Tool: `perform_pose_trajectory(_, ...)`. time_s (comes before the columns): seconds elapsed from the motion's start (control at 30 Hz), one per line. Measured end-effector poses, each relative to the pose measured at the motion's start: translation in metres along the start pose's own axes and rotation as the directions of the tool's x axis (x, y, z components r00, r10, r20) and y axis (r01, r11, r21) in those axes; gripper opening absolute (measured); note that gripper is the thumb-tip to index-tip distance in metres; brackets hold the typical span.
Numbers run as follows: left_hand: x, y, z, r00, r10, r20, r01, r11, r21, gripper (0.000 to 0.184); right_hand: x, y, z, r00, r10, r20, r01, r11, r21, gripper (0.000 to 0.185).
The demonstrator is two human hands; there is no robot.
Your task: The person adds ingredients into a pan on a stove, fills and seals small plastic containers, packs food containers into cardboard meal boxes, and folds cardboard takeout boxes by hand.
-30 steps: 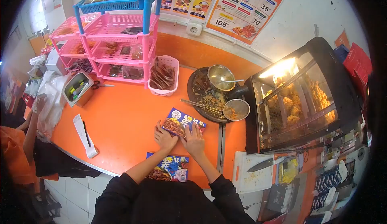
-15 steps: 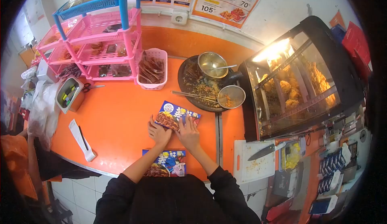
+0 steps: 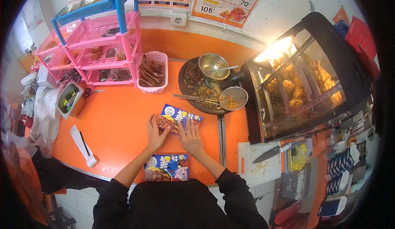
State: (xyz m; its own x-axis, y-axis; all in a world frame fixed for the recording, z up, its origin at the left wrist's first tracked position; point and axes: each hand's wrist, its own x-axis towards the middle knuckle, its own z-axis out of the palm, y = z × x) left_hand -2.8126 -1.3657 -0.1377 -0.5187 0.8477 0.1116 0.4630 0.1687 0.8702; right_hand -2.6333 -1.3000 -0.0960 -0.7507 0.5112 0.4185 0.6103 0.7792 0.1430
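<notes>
A blue printed box [image 3: 181, 115] lies at the centre of the frame on the orange table [image 3: 119, 126], set slightly askew, its right end lower than its left. Both hands are on it, apart from each other and not clenched. The left hand [image 3: 156, 133] comes up at the box's left end, fingers extended toward the top of the frame and close together, the thumb angled out to the right along the lower edge. The right hand [image 3: 190, 138] lies palm down over the lower right part, its fingers stretched and a little spread across the printed face. The wrists stand apart, and the forearms slant inward from black sleeves [image 3: 233, 188] at the bottom of the frame, making a rough V. Between the forearms, nearer the body, lies a second blue box [image 3: 166, 168], squarer to the table edge and touched by neither hand.

Above and right of the hands, a round dark tray [image 3: 193, 103] bears a metal bowl [image 3: 214, 66] and a strainer [image 3: 233, 99]. A knife [image 3: 266, 155] rests on a white cutting board [image 3: 259, 173] at lower right. A lit display case [image 3: 302, 85] of fried food fills the right side; a pink rack [image 3: 105, 47] stands at upper left.
</notes>
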Motion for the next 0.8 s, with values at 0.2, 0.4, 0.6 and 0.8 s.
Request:
perform_pose_trajectory(0.2, 0.013, 0.006, -0.016, 0.957, 0.203, 0.208, -0.185, 0.977, -0.106, 0.059, -0.003, -0.004, 0.009, 1.000, -0.005, 0.009, 0.006, 0.990, -0.141, 0.063)
perform_pose_trajectory(0.4, 0.017, 0.003, -0.008, 1.000, -0.004, 0.012, 0.005, 0.996, -0.095, 0.067, -0.002, -0.002, -0.015, 0.945, 0.321, -0.070, -0.262, 0.865, 0.428, 0.073)
perform_pose_trajectory(0.6, 0.035, 0.007, -0.019, 0.929, -0.159, 0.334, 0.275, 0.901, -0.335, 0.046, -0.022, -0.007, 0.040, 0.710, 0.605, 0.360, -0.295, -0.209, 0.932, 0.074)
perform_pose_trajectory(0.8, 0.005, 0.064, -0.064, 0.929, -0.187, 0.319, 0.310, 0.864, -0.396, 0.034, -0.008, -0.005, -0.012, 0.728, 0.550, 0.408, -0.325, -0.247, 0.913, 0.062)
